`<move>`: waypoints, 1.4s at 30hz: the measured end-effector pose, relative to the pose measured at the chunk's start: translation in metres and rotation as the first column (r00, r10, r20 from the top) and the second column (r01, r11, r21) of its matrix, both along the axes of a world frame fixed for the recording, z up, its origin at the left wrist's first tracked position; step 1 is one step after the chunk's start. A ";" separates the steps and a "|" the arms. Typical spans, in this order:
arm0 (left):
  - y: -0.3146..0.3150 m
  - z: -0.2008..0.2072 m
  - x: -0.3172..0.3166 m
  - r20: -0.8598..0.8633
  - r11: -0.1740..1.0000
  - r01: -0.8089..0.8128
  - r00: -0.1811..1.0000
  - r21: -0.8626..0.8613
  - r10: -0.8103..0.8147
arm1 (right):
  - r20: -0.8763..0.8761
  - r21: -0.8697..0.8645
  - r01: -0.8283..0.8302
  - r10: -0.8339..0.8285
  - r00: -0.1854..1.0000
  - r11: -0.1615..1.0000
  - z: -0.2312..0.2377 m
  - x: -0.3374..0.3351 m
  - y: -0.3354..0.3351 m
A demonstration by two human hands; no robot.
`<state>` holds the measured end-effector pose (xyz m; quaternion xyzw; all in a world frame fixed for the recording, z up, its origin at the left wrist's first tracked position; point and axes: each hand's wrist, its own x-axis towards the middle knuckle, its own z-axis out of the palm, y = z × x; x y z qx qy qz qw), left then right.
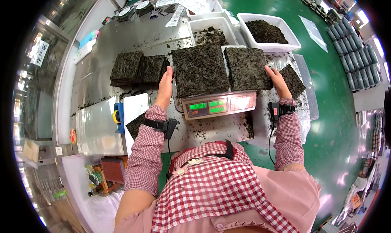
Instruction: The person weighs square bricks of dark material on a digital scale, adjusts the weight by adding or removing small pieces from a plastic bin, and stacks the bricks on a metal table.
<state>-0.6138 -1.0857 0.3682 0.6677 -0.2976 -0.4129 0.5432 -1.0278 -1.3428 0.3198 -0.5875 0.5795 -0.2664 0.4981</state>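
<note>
Two thick stacks of dark dried seaweed sheets rest side by side on a digital scale with a lit green display point(220, 105). My left hand point(164, 89) is beside the left stack point(199, 70), fingers stretched out along its outer edge and holding nothing. At the outer edge of the right stack point(248, 69) is my right hand point(279, 82), fingers extended and apart; its fingertips seem to touch the sheets there. Close to that hand lies a smaller loose piece of seaweed point(292, 81).
More seaweed stacks point(128, 68) stand on the metal table, left of the scale. Behind it are a white bin with scraps point(199, 26) and another bin of seaweed point(294, 42). A blue tape dispenser point(119, 118) and plastic sheets point(97, 127) lie front left. Crumbs cover the tabletop.
</note>
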 end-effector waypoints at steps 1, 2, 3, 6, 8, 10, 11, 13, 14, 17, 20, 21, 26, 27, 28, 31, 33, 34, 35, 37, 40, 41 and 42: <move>0.000 0.000 0.001 -0.013 1.000 0.005 1.000 0.006 -0.005 | -0.002 -0.008 -0.023 0.023 1.000 1.000 0.004 0.000 0.003; 0.001 0.000 0.001 -0.027 1.000 0.009 1.000 0.011 -0.009 | 0.012 -0.041 -0.059 0.059 0.998 0.997 0.009 0.000 0.006; 0.002 0.000 0.002 -0.041 1.000 0.012 0.999 0.015 -0.011 | 0.074 -0.015 -0.088 0.089 0.993 0.996 0.016 -0.001 0.010; 0.007 0.003 0.002 -0.060 0.998 0.056 0.997 -0.006 -0.056 | 0.350 -0.022 -0.108 0.108 0.930 0.994 0.050 -0.001 0.019; 0.009 0.007 0.003 -0.080 0.998 0.068 0.994 -0.017 -0.069 | 0.502 -0.027 -0.030 0.040 0.864 0.999 0.081 0.006 0.025; 0.008 0.012 0.004 -0.114 0.997 0.065 0.991 -0.038 -0.069 | 0.619 0.009 0.054 -0.048 0.784 0.998 0.111 0.023 0.039; 0.006 0.014 0.005 -0.140 0.998 0.051 0.989 -0.047 -0.057 | 0.641 -0.007 0.012 -0.005 0.768 1.000 0.121 0.041 0.047; 0.003 0.020 0.007 -0.226 0.997 0.044 0.972 -0.070 -0.059 | 0.668 -0.039 -0.142 0.131 0.733 0.989 0.126 0.083 0.070; 0.000 0.024 0.008 -0.284 0.995 0.050 0.956 -0.084 -0.072 | 0.595 -0.019 -0.087 0.081 0.800 0.996 0.118 0.110 0.083; -0.007 0.035 0.006 -0.388 0.992 0.070 0.915 -0.105 -0.106 | 0.551 -0.162 -0.142 0.209 0.808 0.976 0.080 0.180 0.110; -0.012 0.042 -0.001 -0.263 0.987 0.162 0.952 0.002 -0.155 | -0.049 -0.413 -0.102 0.090 0.995 0.905 0.049 0.203 0.112; -0.012 0.043 -0.003 -0.362 0.995 0.091 0.929 0.037 -0.072 | 0.008 -0.360 -0.082 0.091 0.996 0.929 0.044 0.204 0.111; -0.007 0.039 0.003 -0.397 0.992 0.118 0.910 -0.038 -0.123 | 0.258 0.196 -0.314 0.260 0.930 0.929 0.070 0.195 0.083; -0.005 0.039 0.007 -0.393 0.991 0.126 0.910 -0.045 -0.133 | 0.212 0.255 -0.359 0.310 0.927 0.898 0.079 0.196 0.080; -0.005 0.042 0.013 -0.398 0.987 0.159 0.904 -0.017 -0.153 | 0.180 0.300 -0.401 0.361 0.915 0.866 0.089 0.197 0.079; -0.001 0.055 0.022 -0.389 0.992 0.112 0.913 -0.053 -0.124 | 0.346 0.184 -0.533 0.453 0.822 0.826 0.112 0.197 0.088; 0.005 0.066 0.020 -0.091 0.974 0.114 0.987 -0.194 -0.134 | 0.443 -0.065 -0.462 0.440 0.781 0.885 0.119 0.197 0.100; 0.010 0.071 0.019 0.101 0.971 0.147 0.986 -0.186 -0.130 | 0.452 -0.107 -0.491 0.482 0.751 0.865 0.123 0.190 0.103; 0.011 0.074 0.016 0.290 0.969 0.167 0.951 -0.182 -0.110 | 0.406 -0.253 -0.462 0.527 0.747 0.850 0.122 0.188 0.108; 0.013 0.072 0.013 0.346 0.952 0.243 0.923 -0.188 -0.167 | 0.167 -0.524 -0.394 0.545 0.822 0.755 0.116 0.179 0.114; 0.010 0.054 0.014 0.684 0.885 0.464 0.631 0.045 -0.365 | 0.122 -0.322 -0.611 0.671 0.731 0.724 0.095 0.175 0.114; 0.008 0.045 0.017 0.777 0.844 0.503 0.449 0.187 -0.441 | 0.101 -0.292 -0.632 0.680 0.726 0.718 0.087 0.175 0.112; 0.006 0.036 0.019 0.715 0.833 0.487 0.483 0.261 -0.506 | 0.088 -0.299 -0.631 0.679 0.729 0.716 0.077 0.176 0.114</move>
